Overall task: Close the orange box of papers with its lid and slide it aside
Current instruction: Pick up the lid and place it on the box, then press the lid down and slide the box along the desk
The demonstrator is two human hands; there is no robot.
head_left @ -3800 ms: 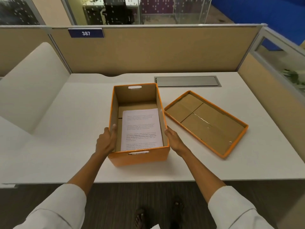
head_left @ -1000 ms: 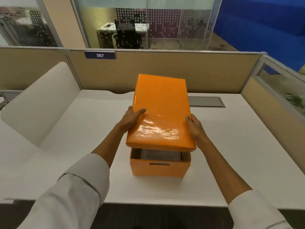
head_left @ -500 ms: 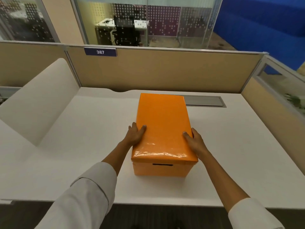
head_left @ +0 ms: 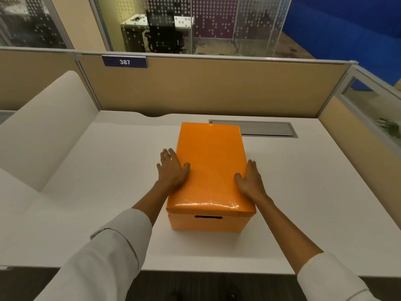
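Two hands flank one closed box [head_left: 207, 222] on the desk [head_left: 303, 203], which stands toward the near edge and about midway between the side edges, its long axis running from near edge to far. Left hand [head_left: 171, 170]: flat and spread against the left flank of the lid [head_left: 209, 166], thumb lying on the top face, fingers extended, nothing clasped. Right hand [head_left: 249, 181]: flat against the right flank, thumb on top, likewise unclenched; both press rather than grasp. Lid: glossy orange, seated over the box, its skirt overlapping the near wall just above a dark handle slot [head_left: 208, 217]; a bright sheen runs along the near top edge, and the covering looks slightly wrinkled at the near right corner. Papers: hidden under the lid. Far end of the box lies just beside a grey metal hatch [head_left: 264, 128] set into the desk by the far edge; whether they touch cannot be told. Risks, as judged: the lid's far end cannot be checked from here, so it may sit unevenly and lift when pushed; palms placed high on the lid could shift the lid alone, or tip the box, should the base drag on the desk; a slippery surface may let a palm skid; a push to the far right could catch the hatch.
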